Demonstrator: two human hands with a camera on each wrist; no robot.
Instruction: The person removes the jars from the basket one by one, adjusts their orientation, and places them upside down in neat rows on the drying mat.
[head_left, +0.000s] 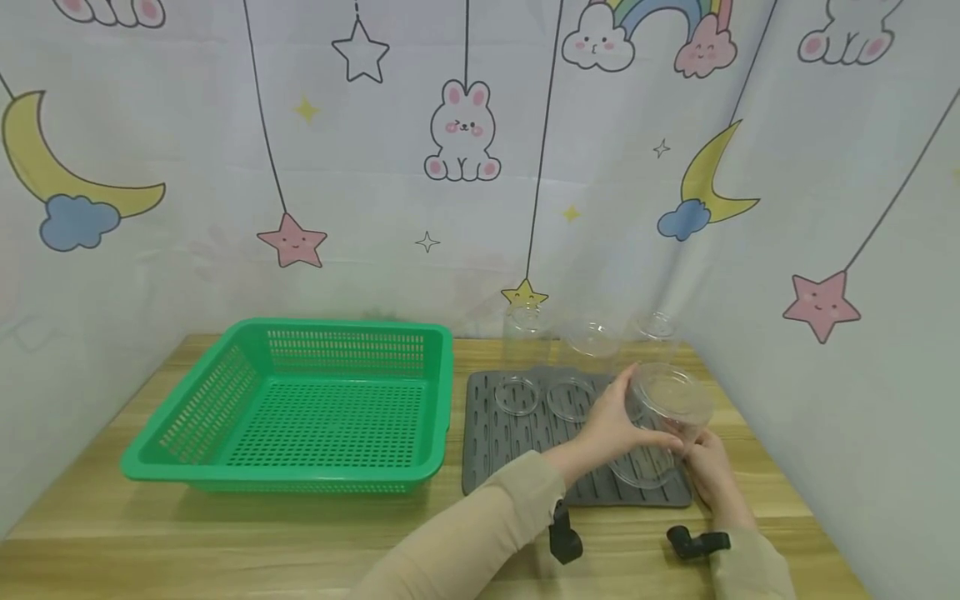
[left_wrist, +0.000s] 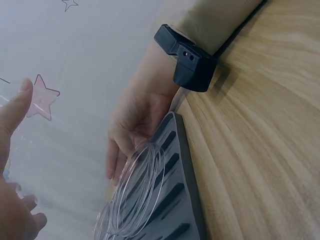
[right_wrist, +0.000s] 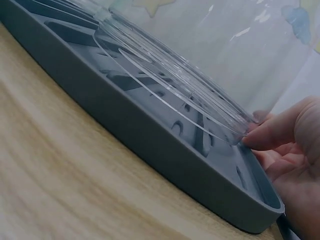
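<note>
A clear plastic jar (head_left: 672,395) is tilted over the right part of the grey ridged mat (head_left: 525,454). My left hand (head_left: 611,418) grips its side, fingers and thumb spread around the wall. Low on the jar, my right hand (head_left: 711,471) pinches the edge by its rim, as the right wrist view shows with the thumb (right_wrist: 280,127) there. Just under the jar, a round clear lid (head_left: 643,482) overlaps the mat. In the left wrist view, thin clear rims (left_wrist: 142,190) lie between my hands; whether my right fingers also hold the lid, I cannot tell.
Behind the mat stand three clear jars (head_left: 525,343) in a row. Round clear lids (head_left: 517,395) lie along the mat's back part. A green mesh basket (head_left: 288,473) sits on the wooden table (head_left: 247,542) to the left. A printed curtain (head_left: 375,167) hangs behind.
</note>
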